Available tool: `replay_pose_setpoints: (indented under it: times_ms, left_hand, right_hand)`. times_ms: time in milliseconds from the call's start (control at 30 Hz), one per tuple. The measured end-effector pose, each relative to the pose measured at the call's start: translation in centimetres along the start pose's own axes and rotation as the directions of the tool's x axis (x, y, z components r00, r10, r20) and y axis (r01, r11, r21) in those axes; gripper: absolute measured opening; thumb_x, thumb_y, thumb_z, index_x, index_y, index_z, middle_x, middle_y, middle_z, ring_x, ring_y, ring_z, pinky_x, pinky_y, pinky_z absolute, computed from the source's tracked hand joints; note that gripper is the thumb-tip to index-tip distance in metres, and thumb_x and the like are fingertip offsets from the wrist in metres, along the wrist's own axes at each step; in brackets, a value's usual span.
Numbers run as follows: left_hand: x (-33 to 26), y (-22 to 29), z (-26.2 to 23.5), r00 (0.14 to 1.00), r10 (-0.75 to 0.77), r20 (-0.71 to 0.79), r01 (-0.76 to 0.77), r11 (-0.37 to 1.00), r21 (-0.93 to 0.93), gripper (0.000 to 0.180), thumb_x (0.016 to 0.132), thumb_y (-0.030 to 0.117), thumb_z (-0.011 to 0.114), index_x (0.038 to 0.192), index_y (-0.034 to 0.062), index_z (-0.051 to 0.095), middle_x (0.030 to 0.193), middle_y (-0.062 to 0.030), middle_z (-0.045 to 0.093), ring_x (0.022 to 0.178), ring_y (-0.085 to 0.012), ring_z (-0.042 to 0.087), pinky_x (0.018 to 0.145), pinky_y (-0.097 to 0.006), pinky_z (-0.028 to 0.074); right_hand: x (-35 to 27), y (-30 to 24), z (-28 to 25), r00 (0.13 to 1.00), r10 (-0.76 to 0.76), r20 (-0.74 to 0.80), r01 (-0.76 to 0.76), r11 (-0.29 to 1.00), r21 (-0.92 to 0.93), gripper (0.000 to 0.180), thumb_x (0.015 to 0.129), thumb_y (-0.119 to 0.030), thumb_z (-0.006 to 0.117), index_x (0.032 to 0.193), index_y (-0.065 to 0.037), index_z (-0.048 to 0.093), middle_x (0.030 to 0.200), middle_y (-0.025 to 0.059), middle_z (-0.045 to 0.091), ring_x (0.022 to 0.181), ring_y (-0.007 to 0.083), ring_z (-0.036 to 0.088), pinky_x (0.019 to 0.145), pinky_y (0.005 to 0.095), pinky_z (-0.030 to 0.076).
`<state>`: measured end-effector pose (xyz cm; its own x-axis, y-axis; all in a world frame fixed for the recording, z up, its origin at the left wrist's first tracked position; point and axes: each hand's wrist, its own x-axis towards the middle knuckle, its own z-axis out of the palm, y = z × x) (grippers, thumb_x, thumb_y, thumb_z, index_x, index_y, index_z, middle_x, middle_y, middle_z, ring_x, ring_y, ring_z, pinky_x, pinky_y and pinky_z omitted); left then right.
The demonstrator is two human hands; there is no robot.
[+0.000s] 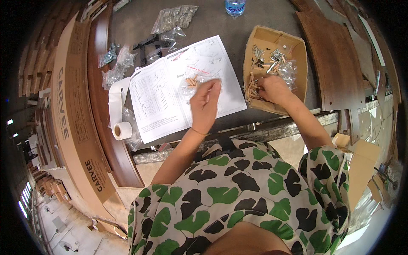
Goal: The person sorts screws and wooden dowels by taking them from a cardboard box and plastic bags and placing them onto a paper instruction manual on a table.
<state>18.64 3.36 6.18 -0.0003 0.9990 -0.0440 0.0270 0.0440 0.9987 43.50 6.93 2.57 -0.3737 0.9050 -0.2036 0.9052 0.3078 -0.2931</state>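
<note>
My left hand [205, 105] is over the right page of an open instruction booklet [156, 100], its fingers curled together and slightly blurred. What they hold, if anything, is hidden. Just beside those fingers, a small clear plastic bag [186, 90] with several wooden dowels [192, 81] shows on the page. My right hand [274, 90] reaches into a shallow cardboard box [299, 49], fingertips pinched among loose wooden dowels [252, 90] at its near left corner; the fingertips are partly hidden. Metal bolts [276, 57] and small plastic bags [289, 70] lie farther back in the box.
Left of the booklet are a roll of white labels [122, 131] and clear hardware bags [119, 68]. Black brackets [146, 49], a larger bag pile [174, 19] and a water bottle [235, 7] stand farther back. Brown boards [333, 59] flank the right side, a long carton [80, 114] the left.
</note>
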Motion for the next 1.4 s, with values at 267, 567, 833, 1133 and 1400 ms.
replay_pose_setpoints:
  times_ms: [267,567,833,1133,1400]
  left_hand:
    - [3.3,2.0,7.0,0.837,-0.348,0.423,0.545,0.606,-0.579,0.044,0.096,0.033,0.046,0.111,-0.0084,0.051,0.108,-0.0159,0.058,0.102,-0.0247,0.056,0.089,-0.035,0.046]
    - [4.0,0.3,8.1,0.763,-0.447,0.467,0.635,0.386,-0.669,0.033,0.095,0.032,0.047,0.097,-0.0004,0.055,0.088,-0.0111,0.058,0.086,-0.0237,0.057,0.076,-0.033,0.047]
    - [2.9,0.6,1.5,0.797,-0.540,0.272,0.542,0.440,-0.716,0.025,0.094,0.026,0.049,0.087,0.0029,0.055,0.080,-0.0078,0.056,0.074,-0.0209,0.054,0.064,-0.029,0.044]
    - [2.2,0.0,2.0,0.786,-0.526,0.324,0.571,0.420,-0.705,0.026,0.094,0.027,0.048,0.088,0.0030,0.057,0.083,-0.0089,0.059,0.077,-0.0207,0.055,0.069,-0.030,0.045]
    - [2.1,0.5,1.6,0.787,-0.553,0.272,0.566,0.474,-0.675,0.031,0.095,0.031,0.046,0.087,0.0028,0.057,0.082,-0.0083,0.059,0.073,-0.0190,0.056,0.067,-0.030,0.044]
  right_hand:
    - [1.0,4.7,-2.5,0.956,0.263,-0.130,-0.115,0.742,0.660,0.015,0.073,-0.011,0.066,0.080,0.000,0.060,0.062,0.0105,0.059,0.058,0.0184,0.058,0.056,0.0312,0.045]
    - [3.2,2.7,-6.4,0.952,0.148,-0.269,-0.011,0.892,0.452,0.016,0.080,-0.015,0.063,0.084,0.000,0.064,0.076,0.0140,0.064,0.066,0.0254,0.062,0.060,0.0352,0.048]
    - [5.1,1.0,-1.4,0.995,0.036,-0.090,-0.046,0.993,-0.105,0.019,0.071,-0.011,0.063,0.087,-0.002,0.064,0.087,0.0174,0.062,0.083,0.0346,0.062,0.073,0.0432,0.051]
    - [3.8,0.6,-0.9,0.992,0.129,0.008,-0.121,0.905,0.408,0.025,0.072,-0.017,0.067,0.088,0.000,0.057,0.079,0.0171,0.063,0.074,0.0324,0.061,0.069,0.0379,0.048]
    - [4.0,-2.0,-0.5,0.972,0.234,0.033,-0.236,0.948,0.215,0.025,0.070,-0.019,0.068,0.085,0.001,0.063,0.082,0.0219,0.063,0.081,0.0379,0.062,0.072,0.0429,0.049]
